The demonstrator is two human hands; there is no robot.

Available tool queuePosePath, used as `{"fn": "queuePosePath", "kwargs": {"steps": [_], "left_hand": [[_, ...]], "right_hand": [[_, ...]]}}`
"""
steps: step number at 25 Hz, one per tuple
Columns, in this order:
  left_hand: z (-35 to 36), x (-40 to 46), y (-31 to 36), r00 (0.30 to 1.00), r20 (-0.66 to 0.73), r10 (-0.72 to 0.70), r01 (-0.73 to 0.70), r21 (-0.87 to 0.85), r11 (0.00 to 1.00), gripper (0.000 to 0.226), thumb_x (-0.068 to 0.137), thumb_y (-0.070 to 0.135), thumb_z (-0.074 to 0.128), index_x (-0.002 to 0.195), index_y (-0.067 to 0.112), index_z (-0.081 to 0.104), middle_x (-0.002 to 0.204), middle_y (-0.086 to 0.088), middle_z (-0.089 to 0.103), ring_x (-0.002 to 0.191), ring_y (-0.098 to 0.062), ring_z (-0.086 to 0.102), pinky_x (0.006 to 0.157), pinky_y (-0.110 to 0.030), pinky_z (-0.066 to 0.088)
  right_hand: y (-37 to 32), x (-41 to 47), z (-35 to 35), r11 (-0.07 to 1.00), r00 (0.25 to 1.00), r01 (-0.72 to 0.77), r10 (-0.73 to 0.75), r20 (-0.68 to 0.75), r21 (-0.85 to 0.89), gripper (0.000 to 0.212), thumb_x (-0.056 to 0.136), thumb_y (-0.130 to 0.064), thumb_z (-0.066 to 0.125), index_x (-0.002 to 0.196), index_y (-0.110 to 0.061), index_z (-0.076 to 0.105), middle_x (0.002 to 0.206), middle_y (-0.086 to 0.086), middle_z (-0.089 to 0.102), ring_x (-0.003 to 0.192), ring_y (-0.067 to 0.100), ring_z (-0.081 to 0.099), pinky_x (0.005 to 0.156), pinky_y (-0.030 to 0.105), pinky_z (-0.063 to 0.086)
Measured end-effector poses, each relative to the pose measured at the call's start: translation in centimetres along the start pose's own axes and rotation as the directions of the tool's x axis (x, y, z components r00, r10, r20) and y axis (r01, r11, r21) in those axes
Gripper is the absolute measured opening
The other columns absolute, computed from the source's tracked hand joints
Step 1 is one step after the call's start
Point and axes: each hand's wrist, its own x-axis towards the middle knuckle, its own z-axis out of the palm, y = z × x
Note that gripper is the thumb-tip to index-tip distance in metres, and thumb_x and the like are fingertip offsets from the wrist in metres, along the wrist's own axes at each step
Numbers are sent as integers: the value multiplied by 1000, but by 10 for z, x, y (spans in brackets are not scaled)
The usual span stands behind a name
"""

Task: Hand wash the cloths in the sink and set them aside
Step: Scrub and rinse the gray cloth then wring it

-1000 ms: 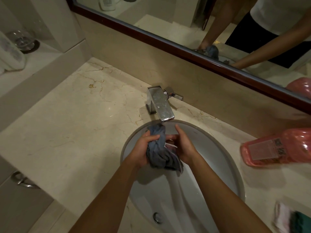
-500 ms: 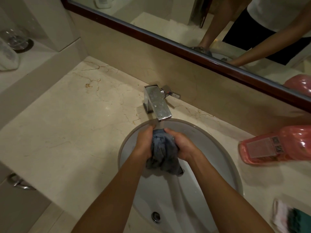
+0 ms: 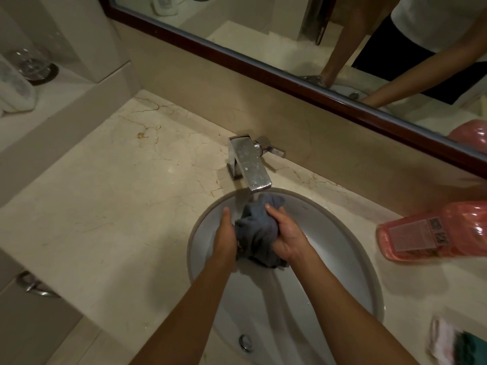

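The cloth (image 3: 257,233) was soft, matt grey fabric, bunched and wet-looking. The tap (image 3: 250,164) was shiny, water-spotted metal; the sink (image 3: 340,259) smooth glossy white. The counter (image 3: 110,206) was polished veined marble, the right-hand bottle (image 3: 434,230) glossy pink plastic.

Cloth (image 3: 257,227) over sink (image 3: 340,233), below tap (image 3: 249,163); bottle (image 3: 432,231) lies right.

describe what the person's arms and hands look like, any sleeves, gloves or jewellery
Both forearms are bare up to the frame's edge: no sleeves show. The left hand and right hand wear no gloves, and no rings, watch or bracelet show on the fingers or wrists. The mirror shows a white top.
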Motion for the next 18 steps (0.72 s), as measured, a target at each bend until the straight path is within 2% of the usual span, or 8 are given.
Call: {"fn": "queuePosePath", "kwargs": {"steps": [2, 3, 4, 6, 8, 10, 13, 18], "left_hand": [[-1, 1, -3, 996, 87, -31, 33, -17, 999, 62, 92, 73, 41, 113, 23, 71, 114, -16, 72, 101, -32, 68, 68, -35, 60], [0, 0, -3, 994, 103, -33, 30, 25, 999, 58, 91, 73, 43, 107, 26, 72, 108, -14, 74, 100, -31, 69, 68, -35, 60], [0, 0, -4, 995, 98, -19, 11, 78, 997, 58, 92, 71, 43, 109, 25, 73, 109, -14, 75, 103, -31, 69, 76, -38, 60], [0, 3, -5, 988, 153, 23, -32, 52, 998, 55, 97, 59, 46, 121, 16, 70, 123, -17, 70, 113, -33, 67, 92, -42, 54], [-1, 2, -4, 975, 201, 100, -110, 41, 993, 47, 97, 45, 55, 125, 9, 69, 124, -18, 70, 114, -35, 67, 96, -45, 52], [-2, -1, 2, 969, 156, 190, -197, 30, 980, 44, 98, 41, 56, 121, 6, 70, 118, -18, 72, 111, -36, 69, 98, -48, 53], [-2, -7, 11, 950, 91, 297, -302, 47, 952, 47, 101, 44, 50, 120, 7, 70, 115, -16, 73, 110, -34, 68, 99, -51, 52], [2, -11, 21, 931, 55, 360, -358, -51, 932, 28, 99, 19, 57, 123, 5, 63, 117, -20, 71, 109, -35, 68, 97, -52, 53]], "right_hand": [[-1, 1, 3, 996, 1000, 19, -18, -11, 84, 44, 86, -8, 61, 128, -17, 55, 125, 27, 64, 122, 41, 60, 97, 53, 50], [-3, 2, 5, 994, 1000, 14, -11, -23, 107, 38, 90, -8, 58, 128, -15, 56, 127, 27, 62, 124, 40, 58, 102, 53, 47], [-5, 4, 6, 994, 999, -8, 12, -36, 111, 34, 96, -10, 54, 130, -12, 54, 128, 27, 61, 123, 39, 58, 109, 52, 42], [-9, 9, 6, 997, 996, -65, 67, -64, 36, 36, 103, -17, 47, 137, -4, 49, 130, 29, 57, 119, 37, 58, 118, 49, 32], [-13, 10, 1, 998, 997, -40, 36, -70, -53, 43, 103, -18, 47, 141, 2, 48, 138, 30, 53, 129, 40, 53, 118, 51, 33], [-12, 7, -3, 989, 997, 37, -46, -58, -143, 43, 99, -17, 52, 136, 5, 54, 137, 30, 57, 129, 41, 54, 113, 51, 41], [-8, 5, -11, 942, 985, 124, -155, -75, -313, 36, 89, -22, 66, 118, -1, 65, 118, 24, 70, 107, 33, 70, 90, 42, 58], [-3, 10, -14, 927, 964, 181, -234, -127, -328, 18, 97, -20, 62, 112, -13, 68, 104, 14, 76, 92, 24, 75, 67, 29, 60]]}}
